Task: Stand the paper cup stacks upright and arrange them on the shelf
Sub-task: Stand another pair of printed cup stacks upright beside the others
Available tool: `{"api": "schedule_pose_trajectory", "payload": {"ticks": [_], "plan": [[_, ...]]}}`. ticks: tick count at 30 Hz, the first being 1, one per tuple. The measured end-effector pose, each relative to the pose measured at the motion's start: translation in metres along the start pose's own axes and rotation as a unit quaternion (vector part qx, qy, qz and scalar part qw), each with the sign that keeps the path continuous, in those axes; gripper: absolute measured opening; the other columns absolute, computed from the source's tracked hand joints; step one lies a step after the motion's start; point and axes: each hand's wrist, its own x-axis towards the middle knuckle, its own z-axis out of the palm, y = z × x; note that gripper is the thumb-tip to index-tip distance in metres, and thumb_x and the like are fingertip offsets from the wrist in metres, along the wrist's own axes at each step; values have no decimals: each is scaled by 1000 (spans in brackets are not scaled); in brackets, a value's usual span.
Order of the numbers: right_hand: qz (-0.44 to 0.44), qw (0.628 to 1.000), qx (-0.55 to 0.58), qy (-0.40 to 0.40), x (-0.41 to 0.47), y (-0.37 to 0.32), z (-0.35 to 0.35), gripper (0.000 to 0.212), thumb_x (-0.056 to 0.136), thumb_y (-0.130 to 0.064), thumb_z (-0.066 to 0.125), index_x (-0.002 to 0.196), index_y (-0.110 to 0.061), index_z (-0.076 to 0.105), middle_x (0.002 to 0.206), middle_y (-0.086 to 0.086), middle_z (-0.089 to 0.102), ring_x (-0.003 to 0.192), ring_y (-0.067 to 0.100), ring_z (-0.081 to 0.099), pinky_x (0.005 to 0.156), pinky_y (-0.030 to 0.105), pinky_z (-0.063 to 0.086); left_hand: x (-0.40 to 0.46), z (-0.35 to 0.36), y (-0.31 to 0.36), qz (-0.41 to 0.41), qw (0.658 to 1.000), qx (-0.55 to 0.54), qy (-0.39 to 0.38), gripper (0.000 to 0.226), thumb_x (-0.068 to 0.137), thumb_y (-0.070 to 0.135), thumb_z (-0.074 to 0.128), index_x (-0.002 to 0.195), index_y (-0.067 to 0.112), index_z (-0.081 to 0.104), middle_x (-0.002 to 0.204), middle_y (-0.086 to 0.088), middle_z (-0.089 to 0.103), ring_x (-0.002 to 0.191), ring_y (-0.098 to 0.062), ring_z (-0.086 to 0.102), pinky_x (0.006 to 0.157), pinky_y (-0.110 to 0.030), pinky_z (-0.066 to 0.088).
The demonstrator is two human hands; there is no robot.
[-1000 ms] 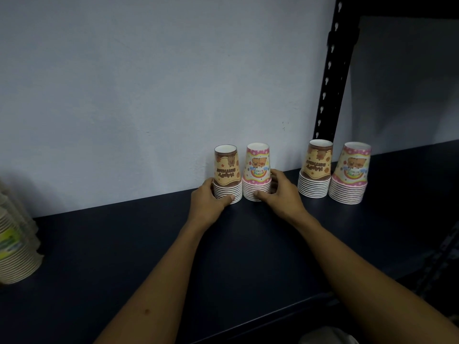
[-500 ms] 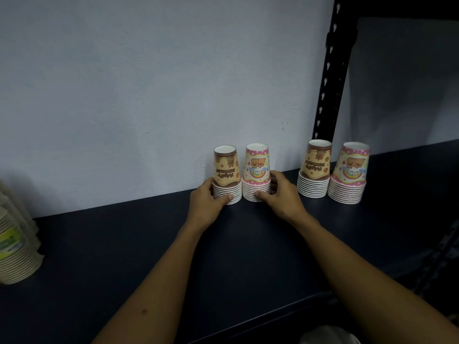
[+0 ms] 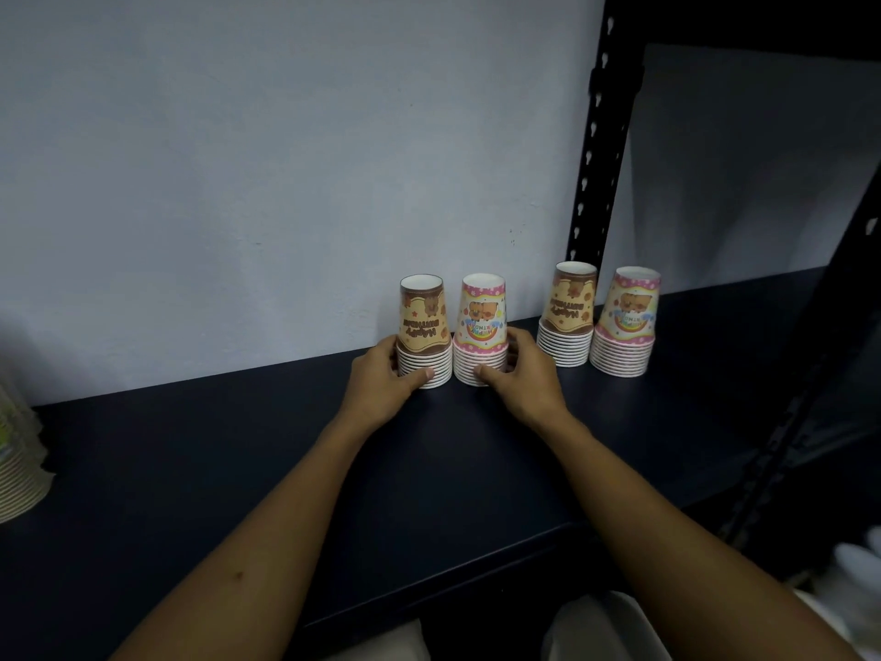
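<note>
1. Brown cup stack (image 3: 425, 344): standing rims-down on the dark shelf (image 3: 238, 450), close to the wall (image 3: 286, 159); left hand (image 3: 381, 384) curled round its lower rims, thumb at the front, remaining fingers wrapped behind; judged a steadying hold for setting it in line.
2. Pink cup stack (image 3: 480, 343): upright just beside the brown one, the two nearly touching at the base; right hand (image 3: 524, 379) gripping its lower rims, thumb in front, fingers round the right side; the low grip likely keeps the nested cups from splaying.
3. Second brown stack (image 3: 567, 322) and second pink stack (image 3: 624, 326): upright to the right, untouched, side by side; a gap separates them from the held pair, probably to be evened out.
4. Further cup stack (image 3: 19, 450): at the left edge, leaning, partly out of view; well apart; likely next to be handled.
5. Black upright post (image 3: 600, 136): behind the right-hand pair; no hindrance to sliding along the shelf.
</note>
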Motion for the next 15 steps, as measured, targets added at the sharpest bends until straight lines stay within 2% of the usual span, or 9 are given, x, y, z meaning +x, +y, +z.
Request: {"api": "schedule_pose_trajectory", "payload": {"ticks": [7,11,15], "plan": [[16,999,2,41,-27,2,-30,65,78,-13,78,136,-14,48,132,3,60,116,14,56,91,21,43,-8,16,15,9,999,-8,-37,63,75,20,82,132,13,55,128,-2,65,111,-13,63,100,-33,51],[14,999,-12,46,-40,5,-51,65,77,-16,80,134,-14,49,130,4,61,111,12,58,89,21,44,-13,27,27,20,998,-23,-63,65,75,19,82,134,13,55,128,0,65,108,-7,62,94,-21,48],[17,999,-27,36,-51,8,-73,67,77,-19,80,135,-14,48,131,4,61,114,14,59,90,23,46,-12,41,36,22,996,-26,-78,68,74,19,83,134,12,54,129,-2,64,109,-8,62,91,-19,47]]}}
